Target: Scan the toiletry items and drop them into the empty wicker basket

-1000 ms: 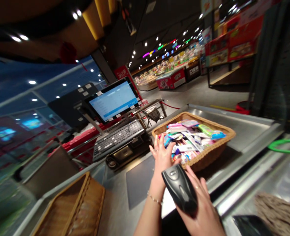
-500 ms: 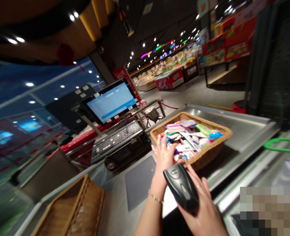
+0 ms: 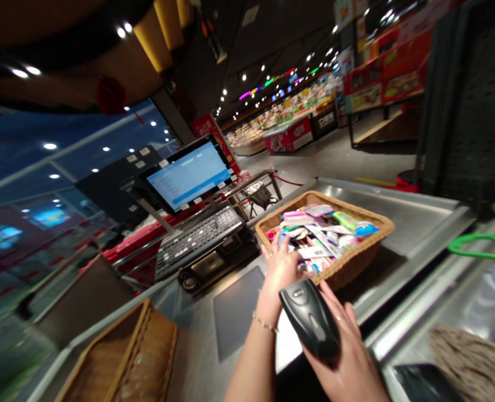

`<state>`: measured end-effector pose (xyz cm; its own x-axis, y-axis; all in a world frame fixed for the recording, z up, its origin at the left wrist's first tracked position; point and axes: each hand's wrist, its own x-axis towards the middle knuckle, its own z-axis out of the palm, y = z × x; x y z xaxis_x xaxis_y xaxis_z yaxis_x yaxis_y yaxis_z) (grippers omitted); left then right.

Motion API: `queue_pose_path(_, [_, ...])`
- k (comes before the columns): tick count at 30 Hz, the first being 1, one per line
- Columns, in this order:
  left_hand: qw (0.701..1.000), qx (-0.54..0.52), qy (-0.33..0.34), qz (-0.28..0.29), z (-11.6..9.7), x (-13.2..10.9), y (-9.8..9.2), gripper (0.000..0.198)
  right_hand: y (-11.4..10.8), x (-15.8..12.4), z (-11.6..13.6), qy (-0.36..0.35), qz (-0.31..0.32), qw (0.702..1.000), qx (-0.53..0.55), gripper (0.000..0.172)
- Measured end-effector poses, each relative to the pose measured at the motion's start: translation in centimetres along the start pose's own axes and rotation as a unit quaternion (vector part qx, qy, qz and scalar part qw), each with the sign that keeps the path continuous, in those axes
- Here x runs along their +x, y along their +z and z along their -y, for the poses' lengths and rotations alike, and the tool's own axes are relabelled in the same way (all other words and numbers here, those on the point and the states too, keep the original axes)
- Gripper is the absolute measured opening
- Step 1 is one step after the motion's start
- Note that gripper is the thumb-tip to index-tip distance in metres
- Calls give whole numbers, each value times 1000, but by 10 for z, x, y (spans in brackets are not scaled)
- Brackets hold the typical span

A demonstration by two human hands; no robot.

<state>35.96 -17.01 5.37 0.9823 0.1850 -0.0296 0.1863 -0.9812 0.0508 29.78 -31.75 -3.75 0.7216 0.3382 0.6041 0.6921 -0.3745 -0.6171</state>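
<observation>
My right hand [image 3: 346,340] is wrapped round a black barcode scanner [image 3: 310,321], held above the counter with its rounded top facing me. My left hand [image 3: 279,268] reaches over the near left corner of a wicker basket [image 3: 358,265]. Its fingers are apart at the edge of the packed goods [image 3: 314,234], and I see nothing held in them; the fingertips partly blend with the items. Small packages in pink, white, green and blue fill the basket, most too jumbled to name. A bracelet circles my left wrist.
Left of the basket stand a keyboard [image 3: 199,240] and a lit monitor [image 3: 191,173]. A second wicker basket [image 3: 147,357] sits at the lower left. A grey plate [image 3: 237,312] lies in the metal counter [image 3: 419,206]. To the right are a green loop [image 3: 467,245] and brown textured material [image 3: 474,363].
My left hand has drawn its fingers slightly closer together and turned a little at the basket corner. The scanner stays in my right hand, almost unmoved.
</observation>
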Motion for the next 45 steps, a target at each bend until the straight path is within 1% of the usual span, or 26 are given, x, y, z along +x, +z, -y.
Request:
queue_pose_path(2, [1000, 9, 0, 14, 0, 3, 0, 22, 0, 0, 0, -1, 3, 1000, 0, 66])
queue_pose_path(4, [999, 27, -5, 25, -1, 6, 1, 19, 0, -1, 0, -2, 3, 1000, -1, 66])
queue_pose_path(7, [998, 57, -25, 29, -3, 11, 2, 25, 0, -1, 0, -1, 3, 1000, 1, 66])
queue_pose_path(11, [994, 78, -44, 63, -8, 18, 4, 28, 0, -2, -1, -1, 1, 1000, 1, 65])
queue_pose_path(16, [992, 61, -50, 94, -4, 23, 5, 29, 3, -2, -1, 0, 1, 1000, -1, 67])
queue_pose_path(20, [994, 40, -35, 97, 3, 24, 8, 27, 5, -3, 0, 6, 3, 1000, 2, 68])
queue_pose_path(22, [996, 29, -26, 80, 5, 22, 9, 29, 6, -3, 0, 3, 2, 1000, 2, 68])
queue_pose_path(23, [998, 20, -23, 60, 6, 21, 11, 31, 6, -4, 0, 1, 1, 1000, 2, 68])
queue_pose_path(27, [998, -47, -17, -48, 6, 14, 16, 45, 6, -5, -1, 0, 6, 1000, 3, 68])
queue_pose_path(29, [994, -75, -13, -73, 6, 13, 18, 49, 6, -5, -2, 2, 9, 1000, 5, 69])
queue_pose_path(30, [993, -83, -10, -78, 6, 12, 19, 47, 6, -5, -2, 3, 10, 1000, 6, 69])
queue_pose_path(32, [993, -85, -6, -81, 7, 12, 20, 37, 7, -5, -2, 2, 13, 1000, 8, 69])
queue_pose_path(34, [994, -78, -7, -73, 9, 12, 20, 25, 7, -5, -1, 0, 16, 1000, 11, 69])
queue_pose_path(36, [996, -75, -12, -54, 12, 12, 19, 20, 7, -5, 0, -1, 17, 1000, 12, 69])
queue_pose_path(37, [996, -75, -15, -43, 12, 13, 17, 24, 7, -5, 0, -1, 17, 1000, 12, 68])
queue_pose_path(40, [997, -73, -12, -16, 12, 15, 15, 56, 7, -5, 0, 3, 18, 1000, 12, 67])
queue_pose_path(41, [998, -68, -4, -5, 11, 17, 14, 63, 7, -5, 0, 4, 19, 1000, 11, 67])
queue_pose_path(42, [998, -62, 3, 5, 9, 18, 15, 65, 7, -6, 0, 5, 19, 1000, 11, 67])
queue_pose_path(45, [998, -50, 10, 21, 6, 22, 18, 54, 6, -5, 0, 3, 16, 1000, 10, 68])
